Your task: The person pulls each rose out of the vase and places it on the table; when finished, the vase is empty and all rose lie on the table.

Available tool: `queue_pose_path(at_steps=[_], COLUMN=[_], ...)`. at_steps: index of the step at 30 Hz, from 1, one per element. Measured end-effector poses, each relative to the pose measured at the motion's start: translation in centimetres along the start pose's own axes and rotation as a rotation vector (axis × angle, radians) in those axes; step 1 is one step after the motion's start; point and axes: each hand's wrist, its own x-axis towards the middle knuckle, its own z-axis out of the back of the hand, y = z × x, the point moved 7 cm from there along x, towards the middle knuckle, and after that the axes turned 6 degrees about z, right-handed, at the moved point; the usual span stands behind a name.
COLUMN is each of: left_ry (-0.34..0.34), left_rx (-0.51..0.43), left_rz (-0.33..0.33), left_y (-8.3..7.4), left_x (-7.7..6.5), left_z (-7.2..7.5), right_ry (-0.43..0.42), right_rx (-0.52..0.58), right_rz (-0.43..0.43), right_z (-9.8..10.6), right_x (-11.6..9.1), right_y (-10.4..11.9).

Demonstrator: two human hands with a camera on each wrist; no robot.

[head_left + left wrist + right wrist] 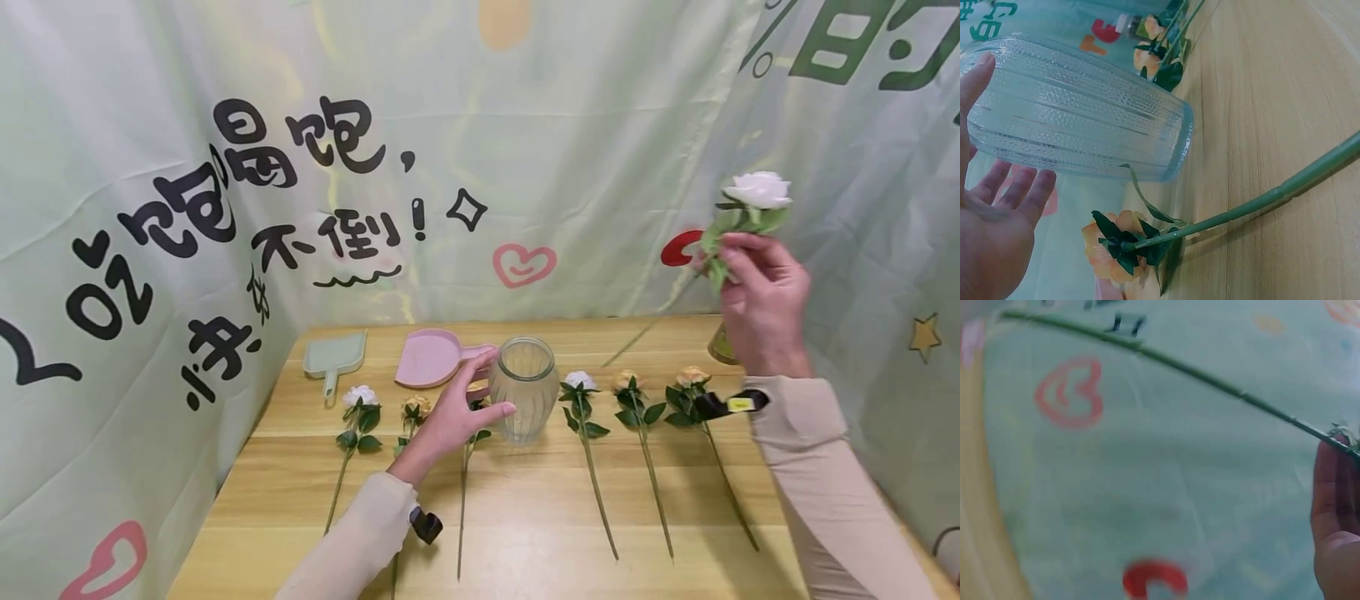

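In the head view a ribbed clear glass vase [522, 400] stands upright on the wooden table. My left hand [459, 408] is at its left side, thumb in front and the other fingers behind, spread and fairly straight. The left wrist view shows that thumb over the glass and fingertips [1044, 181] near its side; firm contact cannot be made out. Raised at the right, my right hand [767, 292] pinches a white artificial rose [759, 192] just below its bloom. Its green stem [1191, 372] slants down to the left, its end above the table's back part.
More artificial roses lie on the table: white [362, 397] and orange ones left of the vase, a white one [580, 382] and orange ones [628, 383] right. Behind are a grey-green dustpan [333, 354], a pink dustpan [429, 358] and a partly hidden can [722, 346]. Printed curtains [600, 208] hang around.
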Motion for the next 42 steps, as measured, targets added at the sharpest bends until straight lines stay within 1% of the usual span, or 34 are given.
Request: queue_pose_path(at_steps=[1, 3, 5, 7, 8, 9, 10, 12, 13, 14, 17, 20, 21, 24, 26, 28, 32, 34, 39, 42], left_ry=[-0.001, -0.002, -0.002, -0.003, -0.003, -0.004, -0.004, -0.007, -0.007, -0.006, -0.002, 0.003, 0.004, 0.006, 0.008, 0.007, 0.006, 0.005, -0.002, -0.004], left_rx=[0.0, -0.003, -0.009, -0.01, -0.012, -0.012, -0.013, -0.012, -0.013, -0.014, -0.016, -0.021, -0.022, -0.026, -0.028, -0.026, -0.02, -0.019, -0.02, -0.019], left_rz=[0.001, 0.004, 0.004, 0.002, 0.001, -0.002, -0.006, -0.01, -0.013, -0.012, -0.01, -0.007, -0.005, 0.001, 0.003, 0.003, -0.001, -0.001, 0.002, 0.006], left_y=[0.0, -0.1, -0.1, -0.2, -0.2, -0.2, -0.2, -0.1, -0.1, -0.1, 0.0, -0.2, -0.2, -0.2, -0.2, -0.2, -0.1, -0.1, -0.1, 0.0], left_x=[0.0, 0.0, 0.0, -0.1, -0.1, -0.1, -0.1, -0.2, -0.2, -0.2, -0.3, -0.4, -0.5, -0.7, -0.7, -0.8, -0.9, -1.0, -1.1, -1.1], left_z=[0.0, -0.1, -0.1, 0.0, 0.1, 0.1, 0.2, 0.3, 0.3, 0.3, 0.2, 0.1, 0.1, 0.2, 0.2, 0.2, 0.3, 0.3, 0.3, 0.3], right_ry=[-0.005, -0.006, 0.025, 0.079, 0.12, 0.17, 0.223, 0.336, 0.388, 0.432, 0.479, 0.489, 0.497, 0.529, 0.53, 0.524, 0.509, 0.51, 0.478, 0.468], right_rx=[-0.014, -0.086, -0.23, -0.455, -0.617, -0.783, -0.927, -1.18, -1.269, -1.32, -1.313, -1.294, -1.3, -1.368, -1.389, -1.4, -1.395, -1.403, -1.39, -1.384], right_rz=[-0.009, -0.049, -0.089, -0.164, -0.207, -0.253, -0.301, -0.413, -0.456, -0.499, -0.623, -0.703, -0.715, -0.73, -0.743, -0.753, -0.741, -0.708, -0.683, -0.66], right_z=[1.1, 3.5, 6.2, 9.0, 10.4, 11.8, 13.2, 15.8, 16.9, 18.0, 21.2, 23.6, 24.3, 25.8, 26.5, 26.9, 26.7, 26.5, 26.5, 26.0], right_x=[0.2, 0.4, 0.3, -0.2, -0.5, -0.8, -1.2, -2.0, -2.5, -3.0, -4.4, -5.7, -6.0, -7.1, -7.8, -8.3, -8.8, -8.8, -8.7, -8.4], right_y=[1.0, 2.8, 4.6, 5.9, 6.4, 6.8, 6.9, 6.8, 6.6, 6.3, 5.3, 4.6, 4.3, 3.5, 3.0, 2.6, 2.2, 2.3, 2.9, 3.4])
